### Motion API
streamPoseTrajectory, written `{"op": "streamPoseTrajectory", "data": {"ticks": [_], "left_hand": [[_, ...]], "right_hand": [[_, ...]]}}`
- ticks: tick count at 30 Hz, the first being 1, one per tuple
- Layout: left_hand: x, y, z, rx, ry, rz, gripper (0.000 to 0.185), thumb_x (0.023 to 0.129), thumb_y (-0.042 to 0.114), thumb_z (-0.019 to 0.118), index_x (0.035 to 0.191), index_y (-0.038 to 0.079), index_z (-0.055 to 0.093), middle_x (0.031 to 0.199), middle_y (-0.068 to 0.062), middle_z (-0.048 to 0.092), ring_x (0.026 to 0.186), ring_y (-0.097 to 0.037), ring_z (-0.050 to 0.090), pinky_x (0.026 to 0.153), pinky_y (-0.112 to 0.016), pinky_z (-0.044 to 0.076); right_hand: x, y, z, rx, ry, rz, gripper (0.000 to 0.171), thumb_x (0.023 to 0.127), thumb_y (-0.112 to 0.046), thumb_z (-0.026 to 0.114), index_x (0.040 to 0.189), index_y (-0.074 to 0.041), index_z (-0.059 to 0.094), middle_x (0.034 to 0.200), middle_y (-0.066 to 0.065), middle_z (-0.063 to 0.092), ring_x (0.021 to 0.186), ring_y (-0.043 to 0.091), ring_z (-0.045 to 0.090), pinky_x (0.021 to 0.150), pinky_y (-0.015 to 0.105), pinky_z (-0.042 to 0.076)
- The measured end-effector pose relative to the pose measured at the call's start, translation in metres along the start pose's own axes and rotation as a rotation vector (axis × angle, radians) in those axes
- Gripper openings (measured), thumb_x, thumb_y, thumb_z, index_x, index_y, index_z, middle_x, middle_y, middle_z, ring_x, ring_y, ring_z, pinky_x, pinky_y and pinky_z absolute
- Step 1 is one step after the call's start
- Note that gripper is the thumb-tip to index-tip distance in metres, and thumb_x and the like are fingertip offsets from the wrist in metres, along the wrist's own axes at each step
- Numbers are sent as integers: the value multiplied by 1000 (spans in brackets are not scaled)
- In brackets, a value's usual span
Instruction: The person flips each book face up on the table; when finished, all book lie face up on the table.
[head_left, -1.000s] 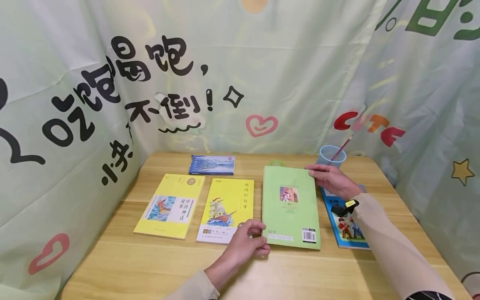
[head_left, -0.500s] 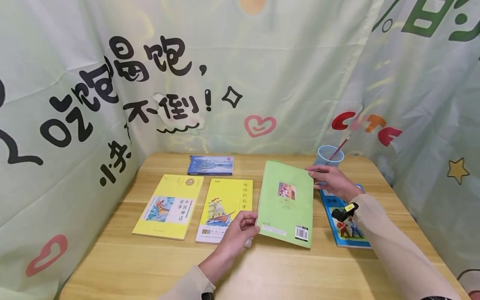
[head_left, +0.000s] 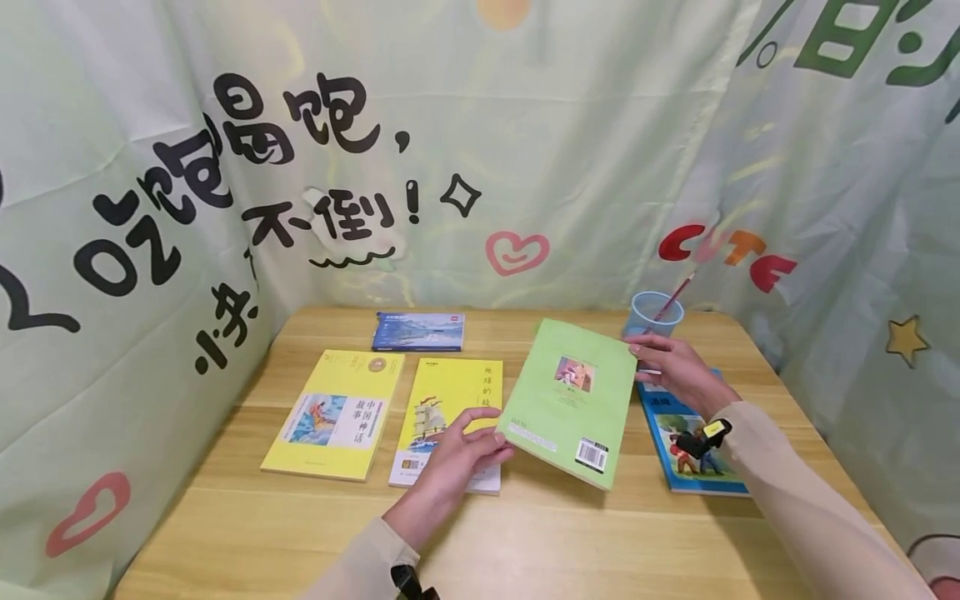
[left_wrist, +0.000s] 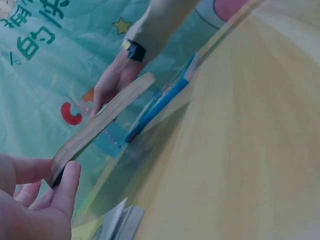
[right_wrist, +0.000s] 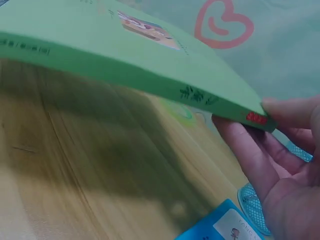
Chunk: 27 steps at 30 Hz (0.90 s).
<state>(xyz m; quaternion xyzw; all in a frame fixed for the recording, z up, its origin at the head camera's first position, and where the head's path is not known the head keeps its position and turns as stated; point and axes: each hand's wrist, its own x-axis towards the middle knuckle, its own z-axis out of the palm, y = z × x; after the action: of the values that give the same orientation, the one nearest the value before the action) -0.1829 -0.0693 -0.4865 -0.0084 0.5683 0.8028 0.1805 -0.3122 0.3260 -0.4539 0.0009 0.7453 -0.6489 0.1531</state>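
A green book [head_left: 570,400] with a small picture and a barcode on its cover hangs tilted above the wooden table [head_left: 570,542]. My left hand [head_left: 487,437] pinches its near left corner, thumb on top and fingers beneath. My right hand [head_left: 645,358] grips the far right corner. The left wrist view shows the book [left_wrist: 100,125] edge-on between my left hand [left_wrist: 55,180] and my right hand [left_wrist: 112,82]. In the right wrist view the book's spine [right_wrist: 125,55] casts a shadow on the table, and my right hand [right_wrist: 260,130] holds its end.
Two yellow books [head_left: 442,408] [head_left: 337,412] lie left of the green one, with a blue booklet [head_left: 418,331] behind them. A blue book [head_left: 690,450] lies under my right forearm. A blue cup [head_left: 654,312] with a pencil stands at the back right. Printed curtains enclose the table.
The green book has come up off the table, turned and tilted, its near left corner now over the ship book. Both hands kept hold of their corners.
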Motion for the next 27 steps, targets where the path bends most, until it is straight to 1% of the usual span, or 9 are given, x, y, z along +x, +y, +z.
{"op": "streamPoseTrajectory", "data": {"ticks": [4, 7, 9, 13, 15, 16, 22, 25, 27], "left_hand": [[6, 6, -8, 50, 55, 52, 42, 106, 3, 67, 148, 2, 59, 120, -17, 78, 105, -22, 80, 101, -32, 66], [11, 9, -12, 67, 88, 91, 40, 108, 5, 65, 148, 1, 62, 123, -19, 79, 106, -21, 79, 101, -32, 65], [14, 10, -14, 68, 102, 102, 39, 109, 5, 63, 148, 1, 62, 127, -21, 78, 108, -21, 79, 102, -32, 65], [19, 10, -15, 63, 117, 111, 37, 111, 6, 59, 148, 1, 62, 134, -22, 75, 109, -20, 79, 103, -32, 65], [21, 10, -15, 57, 118, 111, 38, 111, 7, 60, 148, 1, 62, 134, -22, 75, 109, -19, 79, 102, -31, 65], [22, 10, -14, 54, 115, 113, 38, 111, 8, 60, 148, 1, 62, 134, -22, 75, 109, -19, 79, 103, -31, 65], [26, 15, -11, 7, 114, 99, 39, 111, 8, 59, 149, -1, 61, 133, -20, 73, 107, -17, 78, 102, -29, 64], [27, 18, -9, -53, 123, 100, 39, 112, 9, 58, 148, -5, 61, 132, -19, 72, 106, -17, 77, 102, -29, 64], [27, 21, -8, -106, 133, 100, 39, 112, 9, 59, 148, -6, 60, 132, -18, 72, 107, -18, 77, 103, -29, 64]], "right_hand": [[-5, 0, -1, 73, 10, -7, 50, 112, -36, 62, 155, -10, 56, 118, -15, 74, 109, 7, 72, 97, 23, 65], [-8, 1, -1, 109, 13, -14, 53, 112, -35, 63, 157, -9, 55, 119, -17, 75, 110, 5, 73, 97, 23, 65], [-10, 3, -1, 128, 13, -23, 54, 111, -34, 65, 158, -9, 55, 120, -18, 75, 110, 4, 73, 97, 22, 64], [-11, 8, -1, 206, 0, -56, 40, 110, -30, 66, 148, -17, 67, 122, -18, 76, 111, 3, 74, 97, 20, 64], [-12, 10, -1, 266, -7, -79, 34, 110, -26, 65, 143, -18, 71, 123, -17, 78, 112, 3, 75, 98, 19, 63], [-12, 11, -2, 296, -11, -97, 35, 111, -25, 65, 144, -18, 71, 124, -15, 78, 113, 4, 75, 98, 19, 63], [-16, 9, -1, 412, -53, -205, 47, 113, -24, 59, 159, -10, 55, 141, -14, 71, 123, 4, 71, 104, 17, 59], [-18, 6, -1, 469, -99, -265, 46, 115, -20, 55, 159, -8, 53, 147, -11, 68, 126, 5, 70, 106, 18, 58], [-17, 4, -1, 516, -157, -313, 44, 116, -14, 50, 160, -6, 51, 151, -7, 67, 129, 8, 70, 109, 20, 58]]}}
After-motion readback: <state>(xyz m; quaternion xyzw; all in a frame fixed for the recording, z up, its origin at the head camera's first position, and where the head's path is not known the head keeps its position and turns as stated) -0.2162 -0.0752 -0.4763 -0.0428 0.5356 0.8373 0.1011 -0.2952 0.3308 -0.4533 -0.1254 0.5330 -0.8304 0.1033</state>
